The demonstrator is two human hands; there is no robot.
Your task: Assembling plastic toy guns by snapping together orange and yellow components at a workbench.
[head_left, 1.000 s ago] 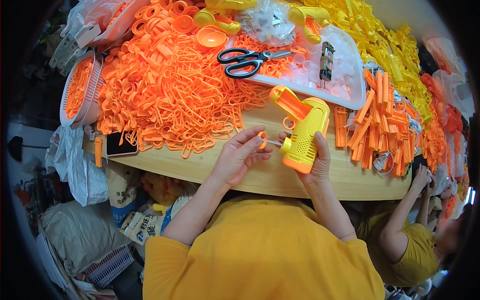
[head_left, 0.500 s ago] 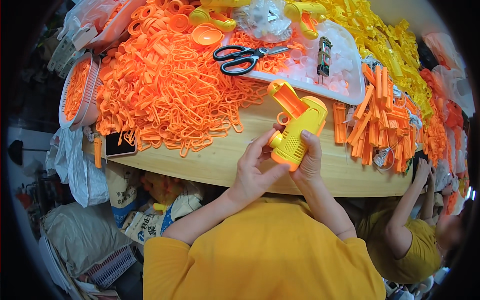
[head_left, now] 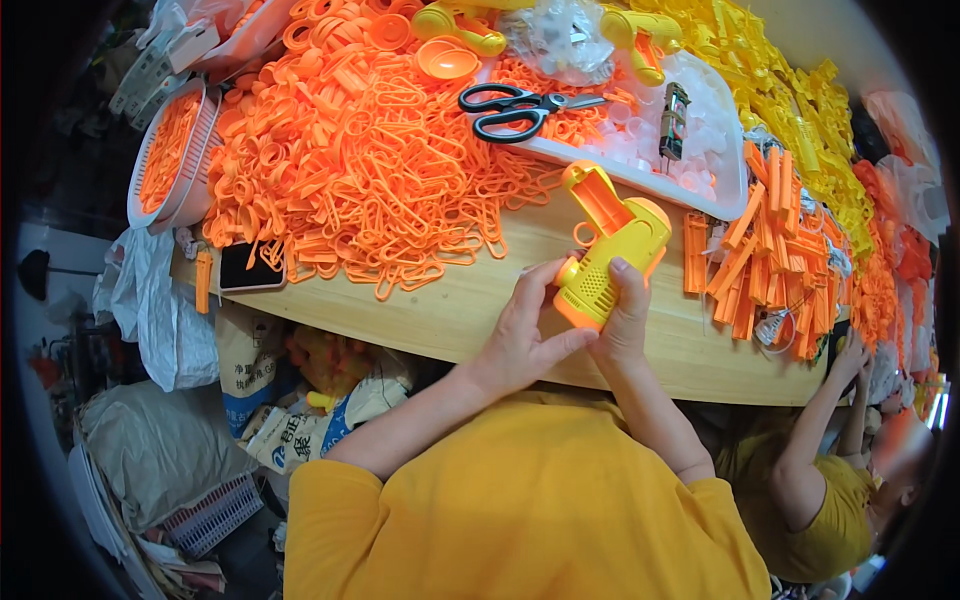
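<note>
A yellow-and-orange plastic toy housing (head_left: 606, 265) is held above the table's near edge. It has a slotted grille, and an open orange channel runs along its tilted upper arm. My right hand (head_left: 627, 315) grips its lower right side, the thumb lying on the yellow face by the grille. From the left, my left hand (head_left: 530, 325) is closed around the round knob side, with its thumb reaching under the base. Some of the left fingers are hidden behind the housing.
Orange clip-like parts (head_left: 400, 170) are heaped at left, with black-handled scissors (head_left: 530, 108) beside them. A white tray (head_left: 735, 195) holds translucent caps and a small motor assembly (head_left: 674, 120). Orange strips with wires (head_left: 770, 250) lie right. A co-worker's arm (head_left: 815, 425) is at far right.
The whole scene has shifted slightly to the right in view. Both hands still hold the toy housing, and its pose has hardly changed.
</note>
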